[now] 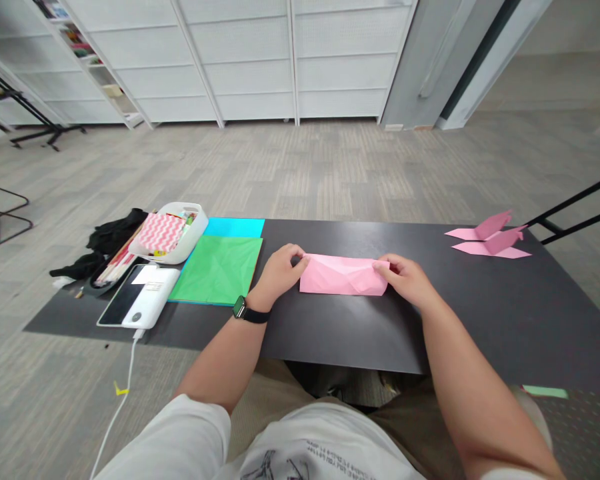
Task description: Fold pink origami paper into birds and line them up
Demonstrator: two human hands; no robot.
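Observation:
A pink sheet of origami paper [344, 277], folded into a long rectangle with crease lines across it, is held in front of me over the dark table. My left hand [283, 270] pinches its upper left corner between thumb and fingers; a black smartwatch [250, 311] is on that wrist. At the upper right corner, my right hand [405, 277] grips the paper the same way. Two folded pink paper birds [495, 240] rest at the table's right end. Left of my left hand lies a stack of green paper [220, 270].
Blue paper [237, 227] shows behind the green stack. A white basket [193, 237] with small items, a black tray of pencils [115, 267], black cloth [113, 230] and a white device [145, 297] with a cable [123, 400] crowd the left end. The dark table [350, 333] ends near my lap.

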